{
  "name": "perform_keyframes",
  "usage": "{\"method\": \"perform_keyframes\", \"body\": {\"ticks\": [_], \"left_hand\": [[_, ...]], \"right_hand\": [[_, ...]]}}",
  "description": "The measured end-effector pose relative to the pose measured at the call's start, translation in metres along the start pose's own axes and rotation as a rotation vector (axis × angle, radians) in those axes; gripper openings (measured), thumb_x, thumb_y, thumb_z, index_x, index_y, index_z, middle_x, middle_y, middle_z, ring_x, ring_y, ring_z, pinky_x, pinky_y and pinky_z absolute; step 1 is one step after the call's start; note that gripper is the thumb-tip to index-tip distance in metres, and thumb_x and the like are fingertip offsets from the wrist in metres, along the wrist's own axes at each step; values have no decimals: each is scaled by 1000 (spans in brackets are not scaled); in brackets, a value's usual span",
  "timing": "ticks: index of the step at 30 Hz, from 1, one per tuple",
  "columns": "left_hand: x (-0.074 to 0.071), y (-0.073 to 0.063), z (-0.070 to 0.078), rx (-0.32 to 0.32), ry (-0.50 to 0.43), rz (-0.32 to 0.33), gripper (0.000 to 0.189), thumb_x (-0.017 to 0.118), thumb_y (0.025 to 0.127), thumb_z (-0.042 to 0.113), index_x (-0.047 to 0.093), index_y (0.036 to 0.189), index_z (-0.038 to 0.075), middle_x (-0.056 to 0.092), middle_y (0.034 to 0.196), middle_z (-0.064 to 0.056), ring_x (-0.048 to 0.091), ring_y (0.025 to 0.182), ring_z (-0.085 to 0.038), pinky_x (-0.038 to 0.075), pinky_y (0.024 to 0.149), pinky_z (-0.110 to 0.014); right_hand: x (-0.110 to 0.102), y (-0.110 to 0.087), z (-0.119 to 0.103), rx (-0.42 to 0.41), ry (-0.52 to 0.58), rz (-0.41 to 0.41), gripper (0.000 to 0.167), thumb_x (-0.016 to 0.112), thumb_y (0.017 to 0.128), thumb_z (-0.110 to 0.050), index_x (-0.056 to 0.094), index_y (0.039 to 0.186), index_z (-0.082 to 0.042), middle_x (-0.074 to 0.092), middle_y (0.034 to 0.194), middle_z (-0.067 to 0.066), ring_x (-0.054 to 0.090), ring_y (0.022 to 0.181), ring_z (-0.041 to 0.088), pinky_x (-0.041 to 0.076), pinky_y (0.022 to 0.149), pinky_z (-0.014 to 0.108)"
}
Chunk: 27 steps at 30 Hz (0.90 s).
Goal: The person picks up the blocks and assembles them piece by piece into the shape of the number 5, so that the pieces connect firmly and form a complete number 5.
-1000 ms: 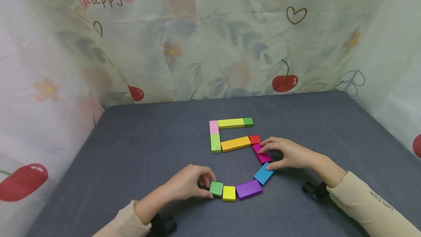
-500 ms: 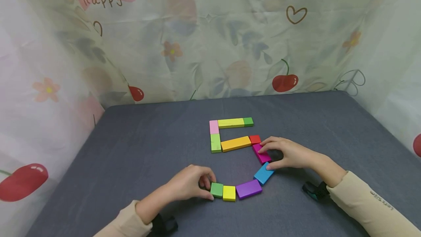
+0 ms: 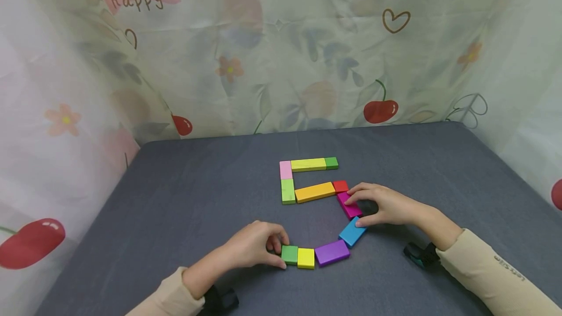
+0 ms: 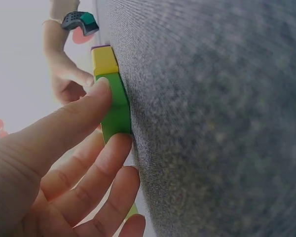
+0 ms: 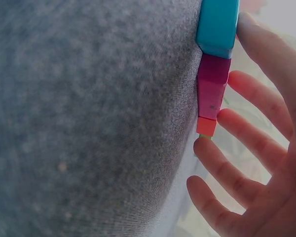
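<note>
Several coloured wooden blocks lie end to end in the shape of a 5. My left hand [image 3: 250, 245] pinches the green block [image 3: 289, 254] at the lower left end between thumb and fingertip, against the yellow block [image 3: 306, 258]. Beside that lies a purple block [image 3: 332, 253]. In the right wrist view, my right hand [image 5: 266, 153] has fairly straight fingers; its thumb touches the blue block [image 5: 218, 27], and fingertips rest at the magenta block [image 5: 212, 89]. Past them come a red block [image 3: 340, 186] and an orange block [image 3: 315, 192].
The upper part of the shape has a light green block [image 3: 288, 191], a pink block [image 3: 285, 169], a long yellow block [image 3: 308, 165] and a small dark green block [image 3: 331, 163]. Dark grey cloth [image 3: 197, 184] covers the table; a patterned curtain [image 3: 281, 52] hangs behind.
My left hand has shifted the green block slightly nearer to me and to the right, so it lines up better with the yellow block. The right hand stays put.
</note>
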<state>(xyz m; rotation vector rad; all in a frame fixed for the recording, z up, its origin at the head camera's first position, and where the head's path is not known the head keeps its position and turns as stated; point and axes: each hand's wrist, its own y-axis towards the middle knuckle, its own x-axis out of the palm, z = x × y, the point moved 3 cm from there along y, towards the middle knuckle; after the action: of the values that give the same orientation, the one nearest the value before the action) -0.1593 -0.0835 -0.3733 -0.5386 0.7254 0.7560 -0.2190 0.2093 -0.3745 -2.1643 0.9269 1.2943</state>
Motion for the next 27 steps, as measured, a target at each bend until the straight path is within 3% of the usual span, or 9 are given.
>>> {"method": "perform_keyframes", "body": {"ticks": [15,22,27], "left_hand": [[-5,-1,0,-5,19,-5,33,83,68,25,67,95,13,62,75,7,53,67,-6,42,60,-17],[-20,-3,0,11,38,29,35,79,73,29,67,102,12,66,85,4,57,76,-10,46,66,-20],[-39,-4,-3,38,60,104,35,74,79,31,66,107,10,68,98,-3,60,88,-15,52,78,-32]], "right_hand": [[-1,1,-1,-7,-6,-1,46,71,79,-41,62,117,-17,54,128,7,50,119,29,43,97,53],[-1,1,-2,3,-13,-3,46,72,79,-39,63,118,-17,54,128,7,49,119,30,42,98,53],[-5,-1,-4,-5,-25,-1,49,70,80,-42,61,120,-16,54,129,8,49,119,30,43,97,54]]}}
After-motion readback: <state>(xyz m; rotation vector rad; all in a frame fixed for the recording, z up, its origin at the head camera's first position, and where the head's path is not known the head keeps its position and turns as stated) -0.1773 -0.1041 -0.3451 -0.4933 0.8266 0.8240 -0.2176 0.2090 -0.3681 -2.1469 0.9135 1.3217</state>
